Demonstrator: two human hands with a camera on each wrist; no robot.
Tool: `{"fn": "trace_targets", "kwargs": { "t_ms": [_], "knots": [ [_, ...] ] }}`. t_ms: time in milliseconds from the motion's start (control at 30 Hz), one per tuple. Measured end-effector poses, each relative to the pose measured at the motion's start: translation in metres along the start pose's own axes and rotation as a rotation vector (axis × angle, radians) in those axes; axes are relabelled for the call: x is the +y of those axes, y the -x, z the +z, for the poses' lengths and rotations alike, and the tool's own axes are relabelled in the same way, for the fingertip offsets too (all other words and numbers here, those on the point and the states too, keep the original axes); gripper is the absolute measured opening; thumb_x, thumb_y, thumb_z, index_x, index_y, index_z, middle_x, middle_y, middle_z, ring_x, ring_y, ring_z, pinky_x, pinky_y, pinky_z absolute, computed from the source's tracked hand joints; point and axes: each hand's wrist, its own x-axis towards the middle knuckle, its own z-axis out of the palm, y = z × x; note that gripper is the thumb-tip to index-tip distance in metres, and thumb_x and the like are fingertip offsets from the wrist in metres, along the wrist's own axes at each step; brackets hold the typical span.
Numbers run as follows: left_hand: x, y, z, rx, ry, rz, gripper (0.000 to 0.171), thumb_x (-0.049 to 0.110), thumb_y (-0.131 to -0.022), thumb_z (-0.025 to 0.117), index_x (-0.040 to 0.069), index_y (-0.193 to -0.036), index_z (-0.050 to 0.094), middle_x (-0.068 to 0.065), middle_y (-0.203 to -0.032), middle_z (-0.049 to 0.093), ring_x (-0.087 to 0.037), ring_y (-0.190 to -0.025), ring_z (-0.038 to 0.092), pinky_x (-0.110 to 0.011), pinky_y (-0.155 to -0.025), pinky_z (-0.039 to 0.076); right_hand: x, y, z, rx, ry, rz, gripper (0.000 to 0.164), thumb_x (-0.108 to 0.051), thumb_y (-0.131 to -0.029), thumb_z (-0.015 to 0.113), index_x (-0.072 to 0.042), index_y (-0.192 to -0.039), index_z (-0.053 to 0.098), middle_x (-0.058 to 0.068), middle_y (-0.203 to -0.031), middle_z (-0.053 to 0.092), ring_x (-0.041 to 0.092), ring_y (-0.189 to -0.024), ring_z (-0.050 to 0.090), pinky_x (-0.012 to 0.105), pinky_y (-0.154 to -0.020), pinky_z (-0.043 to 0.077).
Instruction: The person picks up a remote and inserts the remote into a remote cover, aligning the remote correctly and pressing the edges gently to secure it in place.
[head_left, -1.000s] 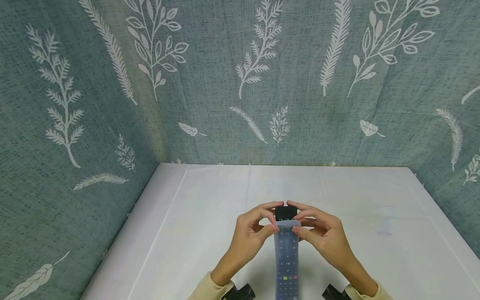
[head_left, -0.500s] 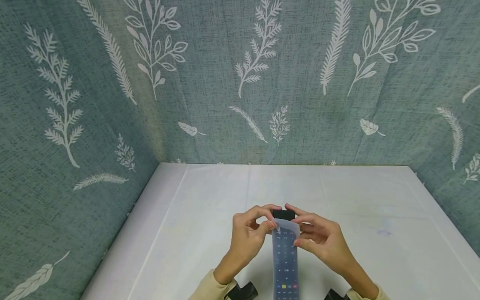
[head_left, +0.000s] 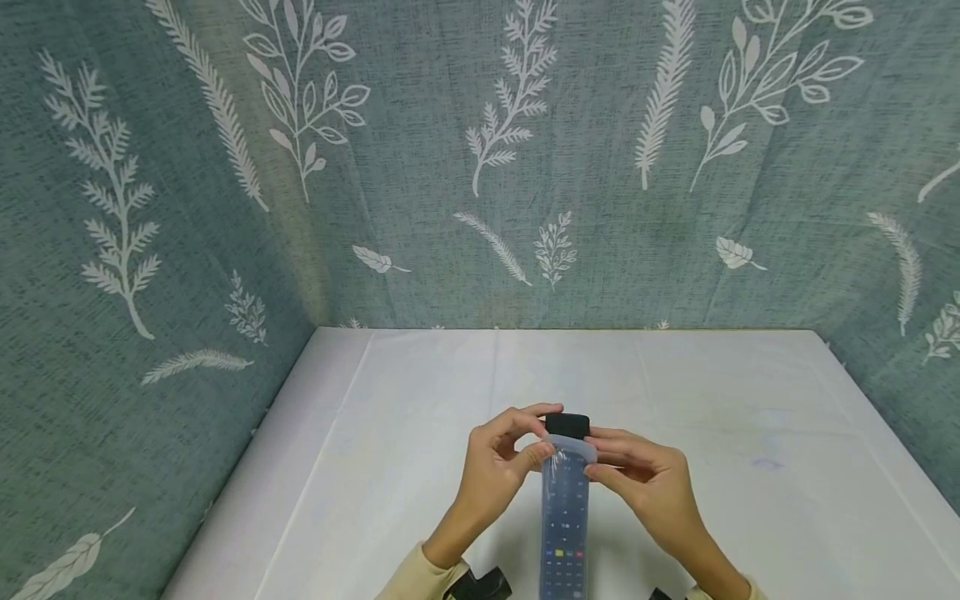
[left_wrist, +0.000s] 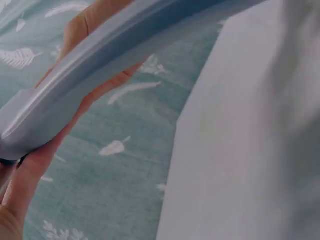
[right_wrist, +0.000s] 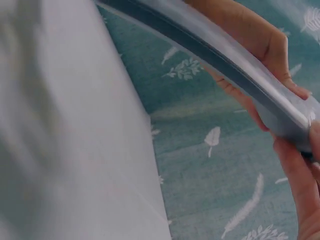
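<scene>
A remote control with a black end (head_left: pixel 567 426) sits inside a translucent bluish sleeve cover (head_left: pixel 565 508), and its rows of buttons show through. The black end sticks out past the cover's pale rim. My left hand (head_left: pixel 491 475) pinches the left side of that rim between thumb and fingers. On the other side, my right hand (head_left: pixel 652 483) grips the right edge, its thumb on the front and fingers behind. From the left wrist, the cover (left_wrist: pixel 90 80) appears side-on as a long curved strip. The right wrist view shows the cover (right_wrist: pixel 235 65) running to the fingertips.
Below the hands spreads a white table (head_left: pixel 405 392). Green-grey cloth (head_left: pixel 420 167) printed with white leaves stands behind it and along both sides. Dark wrist mounts (head_left: pixel 480 585) sit at the cuffs of cream sleeves (head_left: pixel 420 575).
The right thumb slid down the cover's edge, then came back up near the rim. The right fingers moved down from the top corner, and the rim now lies lower against the black end.
</scene>
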Motion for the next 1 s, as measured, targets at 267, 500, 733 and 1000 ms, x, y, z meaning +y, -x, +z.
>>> {"fn": "trace_targets", "kwargs": {
  "t_ms": [267, 500, 733, 1000],
  "knots": [
    [-0.001, 0.005, -0.003, 0.001, 0.024, -0.085, 0.021, -0.004, -0.087, 0.062, -0.005, -0.108, 0.056, -0.022, -0.127, 0.055, -0.029, -0.109, 0.060, -0.040, -0.066, 0.058, 0.000, 0.000, 0.005, 0.039, 0.078, -0.009, 0.015, 0.012, -0.079, 0.068, 0.001, -0.089, 0.068, 0.015, -0.118, 0.062, 0.020, -0.099, 0.065, 0.033, -0.079, 0.055],
    [-0.001, 0.007, -0.004, 0.082, 0.089, -0.209, 0.014, 0.000, -0.086, 0.066, -0.008, -0.097, 0.062, -0.018, -0.124, 0.059, -0.032, -0.101, 0.064, -0.042, -0.062, 0.057, 0.005, -0.005, 0.007, -0.073, 0.041, -0.242, 0.024, 0.021, -0.078, 0.063, -0.001, -0.088, 0.060, 0.030, -0.133, 0.047, 0.027, -0.125, 0.048, 0.031, -0.099, 0.043],
    [0.003, 0.007, 0.002, 0.127, 0.142, -0.297, 0.019, 0.001, -0.084, 0.069, -0.013, -0.095, 0.062, -0.021, -0.118, 0.058, -0.031, -0.096, 0.065, -0.039, -0.061, 0.058, -0.004, -0.011, 0.004, -0.058, 0.146, -0.415, 0.014, 0.012, -0.080, 0.067, 0.002, -0.087, 0.059, 0.031, -0.117, 0.057, 0.021, -0.107, 0.061, 0.023, -0.087, 0.050],
    [0.004, 0.007, 0.011, 0.145, 0.163, -0.301, 0.017, -0.002, -0.083, 0.068, -0.017, -0.088, 0.062, -0.024, -0.113, 0.062, -0.025, -0.089, 0.067, -0.032, -0.056, 0.057, -0.008, -0.017, 0.003, -0.015, 0.096, -0.538, 0.009, 0.009, -0.081, 0.068, 0.008, -0.086, 0.061, 0.027, -0.104, 0.063, 0.027, -0.101, 0.062, 0.024, -0.084, 0.052]
  ]
}}
